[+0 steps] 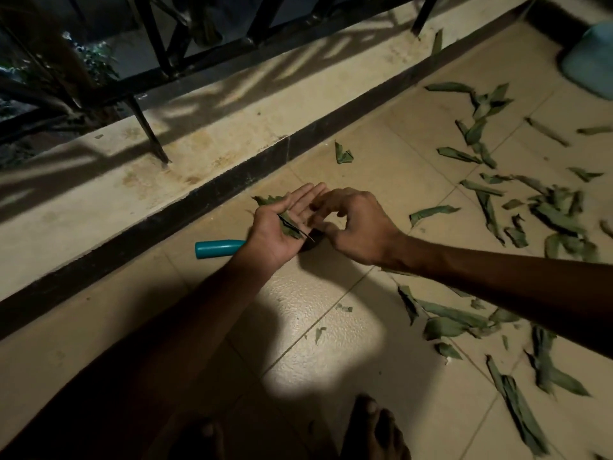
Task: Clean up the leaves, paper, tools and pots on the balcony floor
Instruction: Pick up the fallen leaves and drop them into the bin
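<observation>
My left hand [282,227] is turned palm up above the tiled floor, with a few green leaf pieces [291,228] lying in the palm under the thumb. My right hand [356,224] hovers right beside it, fingers curled and pinched near the left fingertips; whether it holds a scrap I cannot tell. A teal tool handle [219,249] lies on the floor, its other end hidden beneath my left wrist. Several torn green leaves [544,214] are scattered over the tiles to the right, and more leaf pieces [447,322] lie under my right forearm.
A dark skirting strip and a raised concrete ledge [185,134] run diagonally behind the hands, with a black metal railing [149,78] on it. A pale blue container [593,58] stands at the far right corner. My bare feet [374,429] are at the bottom edge.
</observation>
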